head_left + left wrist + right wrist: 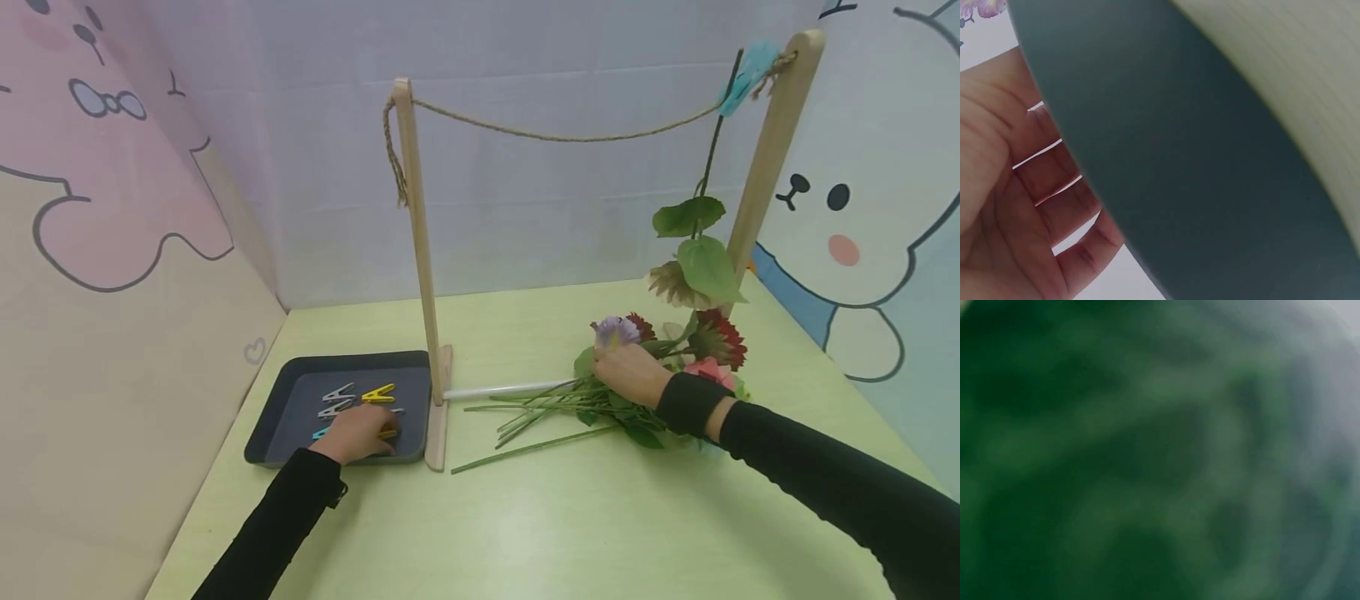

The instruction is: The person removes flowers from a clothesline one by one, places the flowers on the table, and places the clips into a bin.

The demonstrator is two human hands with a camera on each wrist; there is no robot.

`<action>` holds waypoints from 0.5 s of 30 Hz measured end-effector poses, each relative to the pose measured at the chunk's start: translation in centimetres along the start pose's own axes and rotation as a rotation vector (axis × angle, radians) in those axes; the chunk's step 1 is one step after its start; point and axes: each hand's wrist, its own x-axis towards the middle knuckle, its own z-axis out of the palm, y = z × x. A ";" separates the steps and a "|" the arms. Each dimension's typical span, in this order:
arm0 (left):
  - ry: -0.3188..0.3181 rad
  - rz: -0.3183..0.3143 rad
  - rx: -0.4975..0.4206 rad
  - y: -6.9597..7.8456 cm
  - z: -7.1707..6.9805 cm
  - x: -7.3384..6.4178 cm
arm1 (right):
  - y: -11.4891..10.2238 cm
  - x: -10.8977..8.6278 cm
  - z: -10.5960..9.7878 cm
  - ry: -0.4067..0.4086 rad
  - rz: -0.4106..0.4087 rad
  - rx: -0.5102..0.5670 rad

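My left hand [358, 433] reaches into a dark grey tray [268, 417] among several clothespins. A yellow clothespin [388, 433] lies right at its fingers, and another yellow clothespin [378, 392] is just beyond. In the left wrist view the fingers [1047, 162] are loosely bent, their tips hidden behind the tray wall [1166, 144]. My right hand [633, 373] is at the flower pile, gripping a purple flower [617, 331] just below its bloom; its fingertips are hidden among leaves. Green stems [540, 406] point left from the pile. Only blurred green leaves [1116, 462] fill the right wrist view.
A wooden frame with a left post [420, 233] and right post [772, 158] carries a sagging twine line [555, 137]. From it a blue clothespin [750, 77] holds a flower head down [678, 285]. Red flowers [722, 340] and a pink flower [711, 371] lie by the right wrist.
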 end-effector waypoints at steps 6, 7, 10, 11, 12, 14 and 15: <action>-0.004 -0.016 -0.024 -0.1 -0.2 0.0 | 0.0 0.1 0.1 0.016 0.013 0.007; 0.000 -0.009 -0.024 -0.1 -0.3 -0.1 | -0.1 0.1 0.0 0.020 0.017 0.010; 0.011 0.001 -0.037 0.0 -0.5 -0.1 | 0.0 0.1 -0.2 0.026 0.031 0.023; 0.016 0.008 -0.040 0.0 -0.6 -0.1 | 0.0 0.1 -0.2 0.027 0.036 0.027; 0.021 0.009 -0.047 0.0 -0.6 -0.1 | 0.0 0.1 -0.3 0.029 0.038 0.028; 0.030 0.014 -0.052 0.0 -0.7 -0.1 | 0.0 0.2 -0.5 0.033 0.043 0.035; 0.033 0.015 -0.056 0.0 -0.7 -0.1 | 0.0 0.2 -0.5 0.033 0.047 0.038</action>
